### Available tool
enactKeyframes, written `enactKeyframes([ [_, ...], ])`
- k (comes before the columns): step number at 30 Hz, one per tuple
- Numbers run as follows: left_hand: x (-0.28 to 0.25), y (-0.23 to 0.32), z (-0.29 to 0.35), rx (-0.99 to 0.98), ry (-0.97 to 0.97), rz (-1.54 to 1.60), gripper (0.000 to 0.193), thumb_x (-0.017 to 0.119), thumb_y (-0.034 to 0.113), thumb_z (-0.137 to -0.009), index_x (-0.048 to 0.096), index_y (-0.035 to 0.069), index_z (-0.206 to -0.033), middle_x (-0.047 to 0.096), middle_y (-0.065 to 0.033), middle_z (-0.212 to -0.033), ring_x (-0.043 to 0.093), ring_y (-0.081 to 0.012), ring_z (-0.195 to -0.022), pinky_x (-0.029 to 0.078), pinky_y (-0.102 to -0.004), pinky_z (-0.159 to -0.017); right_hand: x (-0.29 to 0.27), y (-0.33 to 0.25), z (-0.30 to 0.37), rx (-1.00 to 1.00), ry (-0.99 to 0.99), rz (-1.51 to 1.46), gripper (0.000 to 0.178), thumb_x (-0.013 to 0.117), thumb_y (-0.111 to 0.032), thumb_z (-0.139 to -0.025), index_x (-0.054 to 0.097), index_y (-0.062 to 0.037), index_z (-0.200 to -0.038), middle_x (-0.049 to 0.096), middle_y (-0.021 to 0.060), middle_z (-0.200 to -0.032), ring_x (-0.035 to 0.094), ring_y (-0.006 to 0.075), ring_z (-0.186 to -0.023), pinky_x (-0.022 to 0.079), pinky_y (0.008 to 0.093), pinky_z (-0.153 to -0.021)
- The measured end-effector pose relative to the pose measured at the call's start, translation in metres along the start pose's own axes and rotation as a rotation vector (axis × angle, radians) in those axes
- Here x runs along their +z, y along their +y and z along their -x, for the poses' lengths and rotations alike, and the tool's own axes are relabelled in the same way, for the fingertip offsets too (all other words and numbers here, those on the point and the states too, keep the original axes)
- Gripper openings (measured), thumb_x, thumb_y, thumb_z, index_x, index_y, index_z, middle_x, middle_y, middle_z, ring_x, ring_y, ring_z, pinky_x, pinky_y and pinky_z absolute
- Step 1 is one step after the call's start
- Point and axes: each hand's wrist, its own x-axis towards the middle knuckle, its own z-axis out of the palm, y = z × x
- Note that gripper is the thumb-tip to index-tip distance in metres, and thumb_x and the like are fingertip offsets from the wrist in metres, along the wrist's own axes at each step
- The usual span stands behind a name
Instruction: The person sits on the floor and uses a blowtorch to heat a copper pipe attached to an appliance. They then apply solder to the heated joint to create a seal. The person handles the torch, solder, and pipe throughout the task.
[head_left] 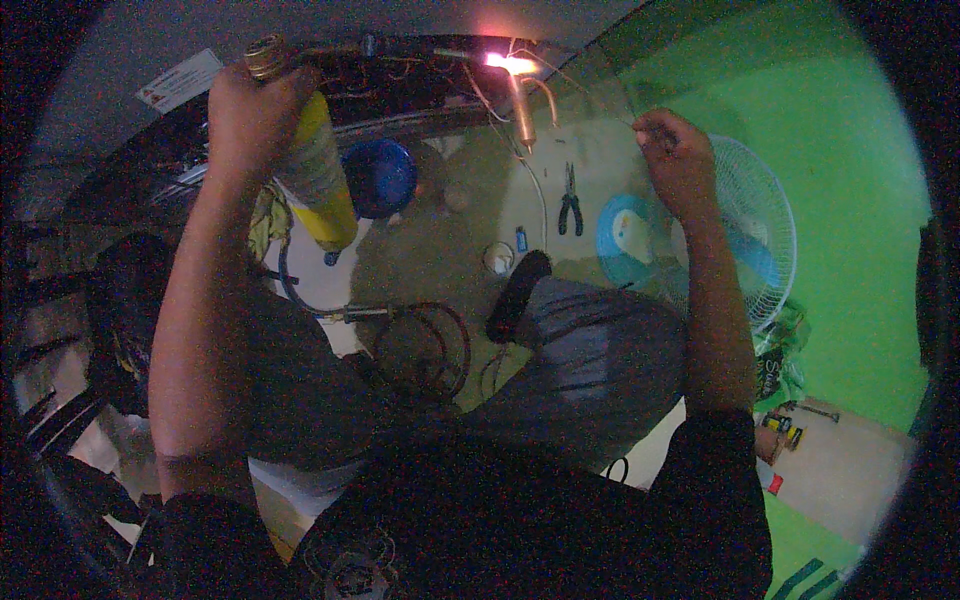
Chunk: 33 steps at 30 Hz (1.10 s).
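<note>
My left hand (255, 118) is wrapped round the neck of a yellow gas torch (325, 185) raised at the upper left. From its head a burner tube reaches right, and a bright pink-white flame (510, 64) burns at the top of a copper cylinder (523, 112) with thin copper tubing. Over at the upper right, my right hand (682, 158) pinches a thin rod (590, 92). That rod slants up and left toward the flame; glare hides whether its tip touches the copper.
Pliers (570, 208), a blue lighter (521, 238) and a small round tin (498, 259) lie on the floor below the flame. A blue bowl (382, 178) sits beside the torch. To the right stands a fan (775, 225) by the green wall. A hose (462, 345) coils near my legs.
</note>
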Motion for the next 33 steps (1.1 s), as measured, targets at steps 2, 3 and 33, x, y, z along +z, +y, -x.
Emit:
enactKeyframes([
  [2, 0.0001, -0.0009, 0.0, 0.029, 0.01, -0.008, 0.025, 0.073, 0.021, -0.078, 0.071, -0.001, -0.09, 0.072, -0.0132, -0.08, 0.069, -0.0212, -0.071, 0.053, -0.0365, -0.064, 0.0002, 0.0012, -0.0003, -0.008, -0.004, 0.004, 0.012, 0.067, -0.004, -0.085, 0.066, -0.0052, -0.097, 0.07, 0.0084, -0.092, 0.068, 0.021, -0.085, 0.053, 0.033, -0.079],
  [3, 0.0002, -0.0012, 0.0, 0.047, 0.016, -0.017, 0.025, 0.073, 0.021, -0.079, 0.071, -0.001, -0.09, 0.072, -0.0132, -0.08, 0.069, -0.0211, -0.071, 0.053, -0.0365, -0.065, 0.0004, 0.002, -0.0006, -0.016, 0.004, -0.006, 0.012, 0.067, -0.004, -0.085, 0.066, -0.0052, -0.097, 0.07, 0.0085, -0.092, 0.068, 0.021, -0.085, 0.053, 0.0329, -0.079],
  [33, -0.0006, 0.0045, 0.0008, -0.006, 0.0, -0.015, 0.026, 0.072, 0.021, -0.078, 0.072, 0.001, -0.094, 0.072, -0.0128, -0.082, 0.07, -0.0224, -0.072, 0.054, -0.0368, -0.067, -0.003, 0.0049, 0.0023, 0.006, 0.014, 0.066, 0.014, 0.068, -0.009, -0.084, 0.069, -0.005, -0.097, 0.07, 0.0118, -0.09, 0.069, 0.0238, -0.084, 0.054, 0.0344, -0.078],
])
